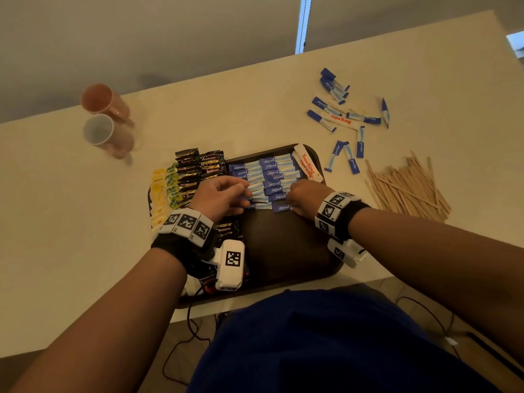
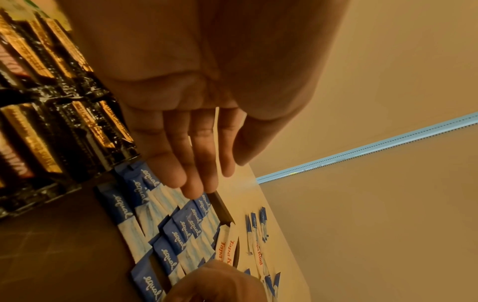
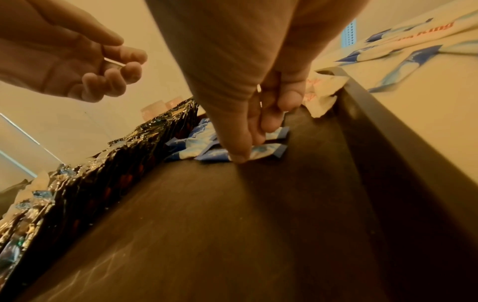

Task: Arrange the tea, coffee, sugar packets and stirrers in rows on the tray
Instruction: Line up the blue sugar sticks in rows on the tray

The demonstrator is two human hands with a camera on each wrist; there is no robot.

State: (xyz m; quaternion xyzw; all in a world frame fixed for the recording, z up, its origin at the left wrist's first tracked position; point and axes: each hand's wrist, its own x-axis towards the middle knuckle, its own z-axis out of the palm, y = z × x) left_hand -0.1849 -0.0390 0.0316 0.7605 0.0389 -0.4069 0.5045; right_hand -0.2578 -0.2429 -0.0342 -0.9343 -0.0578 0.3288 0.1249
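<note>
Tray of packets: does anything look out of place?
Yes. Two white Tapa King sachets lie diagonally over the dark brown tray's far-right rim, askew beside the straight rows of blue Equal sachets.

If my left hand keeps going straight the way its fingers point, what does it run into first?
Most likely the blue sugar packets: the left hand hangs with relaxed fingers aimed across their rows on the tray. The right hand lies beyond them. Depth is uncertain.
</note>
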